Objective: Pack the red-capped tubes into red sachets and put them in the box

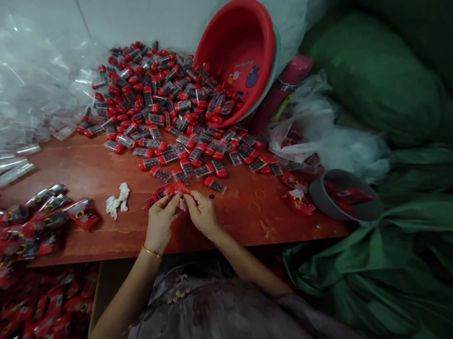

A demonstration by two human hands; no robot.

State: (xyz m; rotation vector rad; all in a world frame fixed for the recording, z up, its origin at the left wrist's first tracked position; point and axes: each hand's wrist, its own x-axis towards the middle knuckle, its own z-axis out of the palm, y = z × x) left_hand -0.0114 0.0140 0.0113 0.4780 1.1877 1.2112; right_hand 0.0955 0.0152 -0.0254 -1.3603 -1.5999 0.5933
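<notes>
At the front middle of the table, my left hand (160, 224) and my right hand (203, 212) meet, fingertips pinched on a small red printed packet (178, 188). More red printed pieces lie partly hidden behind my left fingers. Just beyond my hands spreads a big heap of small clear containers with red caps (150, 102) and dark contents. One such container (215, 184) lies near my right hand, close to a tiny dark round piece (212, 196). Left of my hands is a crumpled white lump (119, 200).
A tilted red basin (253, 37) rests against the heap. Clear plastic sleeves (10, 171) and red packets (34, 221) lie left, above a box of packets (42, 314). To the right stand a grey bowl (323, 203), a pink bottle (297, 70) and green sacks (376, 74).
</notes>
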